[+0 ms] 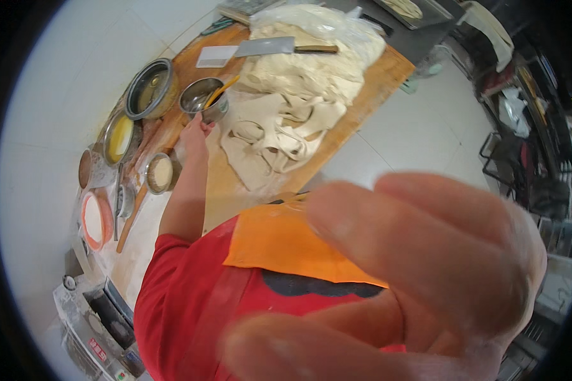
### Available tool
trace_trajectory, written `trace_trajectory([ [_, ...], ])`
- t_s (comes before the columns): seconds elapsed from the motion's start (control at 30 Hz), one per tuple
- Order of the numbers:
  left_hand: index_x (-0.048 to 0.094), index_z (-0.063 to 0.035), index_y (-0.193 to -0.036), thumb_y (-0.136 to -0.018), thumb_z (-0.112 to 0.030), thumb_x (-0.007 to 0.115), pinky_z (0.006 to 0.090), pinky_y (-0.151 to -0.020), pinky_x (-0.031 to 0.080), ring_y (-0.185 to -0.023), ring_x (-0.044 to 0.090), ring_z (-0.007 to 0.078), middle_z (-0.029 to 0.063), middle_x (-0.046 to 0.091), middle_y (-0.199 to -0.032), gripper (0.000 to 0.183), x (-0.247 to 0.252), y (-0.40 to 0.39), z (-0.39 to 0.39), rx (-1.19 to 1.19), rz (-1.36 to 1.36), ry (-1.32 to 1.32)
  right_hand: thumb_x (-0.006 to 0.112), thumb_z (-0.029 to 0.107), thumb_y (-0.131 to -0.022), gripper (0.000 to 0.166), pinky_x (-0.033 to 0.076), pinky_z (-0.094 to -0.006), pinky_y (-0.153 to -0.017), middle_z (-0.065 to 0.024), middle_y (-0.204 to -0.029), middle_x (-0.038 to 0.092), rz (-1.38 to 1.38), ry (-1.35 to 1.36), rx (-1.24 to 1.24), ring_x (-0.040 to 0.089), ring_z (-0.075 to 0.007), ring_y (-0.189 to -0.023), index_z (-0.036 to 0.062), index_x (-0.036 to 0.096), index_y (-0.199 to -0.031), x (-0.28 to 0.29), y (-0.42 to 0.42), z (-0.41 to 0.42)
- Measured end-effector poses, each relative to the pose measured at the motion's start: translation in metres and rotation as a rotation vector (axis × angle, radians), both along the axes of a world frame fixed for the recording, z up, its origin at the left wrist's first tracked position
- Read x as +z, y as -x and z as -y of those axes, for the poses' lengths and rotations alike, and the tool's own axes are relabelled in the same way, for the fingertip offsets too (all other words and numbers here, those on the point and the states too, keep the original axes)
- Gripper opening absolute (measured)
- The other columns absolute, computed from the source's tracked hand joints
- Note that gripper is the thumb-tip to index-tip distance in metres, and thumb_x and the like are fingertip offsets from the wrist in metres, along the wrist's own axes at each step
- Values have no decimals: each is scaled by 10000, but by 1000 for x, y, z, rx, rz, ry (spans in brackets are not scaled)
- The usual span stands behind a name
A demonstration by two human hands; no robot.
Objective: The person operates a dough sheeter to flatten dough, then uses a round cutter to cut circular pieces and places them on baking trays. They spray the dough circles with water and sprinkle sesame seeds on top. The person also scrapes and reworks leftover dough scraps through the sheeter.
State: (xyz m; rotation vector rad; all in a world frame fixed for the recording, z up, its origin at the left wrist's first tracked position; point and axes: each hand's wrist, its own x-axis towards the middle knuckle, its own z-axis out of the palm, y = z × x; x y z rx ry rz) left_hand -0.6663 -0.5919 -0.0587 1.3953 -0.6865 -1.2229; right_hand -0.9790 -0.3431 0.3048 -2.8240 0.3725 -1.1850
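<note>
My left hand (198, 132) reaches forward and pinches the near rim of a stainless steel cup (214, 113). A yellow-handled utensil (224, 90) leans inside that cup. Close to the camera looms my right hand (438, 266), large and blurred, its thumb and fingers apart around nothing that I can see. Beyond the cup lies a big mound of pale dough (310, 71), with loose cut strips of dough (271, 135) spread before it. On the mound rests a cleaver (269, 46) with a wooden handle.
Along the wall stand a pot of liquid (168, 102), a bowl of yellow liquid (120, 138), a bowl of pale grains (160, 173) and a pink tub of white powder (106, 216). A rolling pin (132, 221) lies nearby. The wooden worktop's edge (362, 114) borders the tiled floor.
</note>
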Motion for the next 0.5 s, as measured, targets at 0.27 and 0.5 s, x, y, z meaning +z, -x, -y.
trace_trajectory([
  [0.27,583,14,-904,-880,-185,627,297,-685,536,-746,656,223,109,644,-810,206,-86,-18,150,36,-129,6,677,51,-710,298,514,-420,-723,-190,-988,644,56,53,82,625,-357,-869,15,613,-999,11,37,80],
  [0.5,243,-44,-1465,-779,-368,720,391,-1053,345,-1237,477,291,178,398,-1429,896,-47,100,147,-229,300,25,686,64,-755,443,465,-431,-857,-175,-1082,617,-54,-426,-556,558,-393,-1027,17,549,-1174,-126,115,246],
])
